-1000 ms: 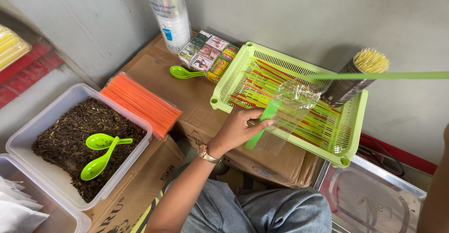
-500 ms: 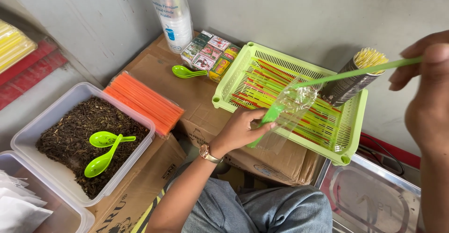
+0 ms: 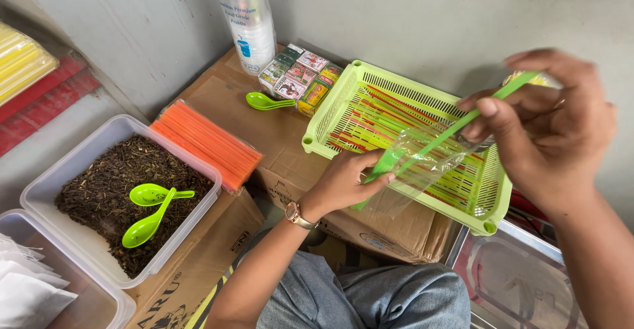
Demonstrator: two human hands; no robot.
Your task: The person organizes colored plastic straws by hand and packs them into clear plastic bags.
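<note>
Left hand (image 3: 347, 184) sits centre, near edge of the basket (image 3: 317, 128), fingers curled and pinching the lower end of a clear bag (image 3: 422, 170) together w/ the bottom of a green straw (image 3: 439, 137). Right hand (image 3: 548, 121) is raised at right, close to the camera, thumb and forefinger pinched on the straw's upper end; other fingers curl loosely above it. Straw runs on a slant from the right hand down-left into the bag, which hangs over the basket's near side.

Basket is lime green, slotted, resting on a cardboard box (image 3: 290, 151); inside lie more bagged straws, red, yellow and green, flat on the bottom. Far left of the basket: a pack of small colourful boxes (image 3: 300, 78), w/ a green spoon (image 3: 267, 101) just beside it on the cardboard. A tall stack of cups (image 3: 247, 19) in a plastic sleeve stands upright against the wall, far side. Orange straws (image 3: 208, 144) in a bundle lie on the box's left edge.

Near left, a clear tub (image 3: 39, 194) holds dark loose leaves w/ two green spoons (image 3: 152, 207) lying on top, handles crossing. Another tub (image 3: 99, 302) at near-left corner holds white bags; contents otherwise unclear. Wristwatch (image 3: 296, 215) on left wrist. Grey trousers (image 3: 370, 296) show at near centre.
</note>
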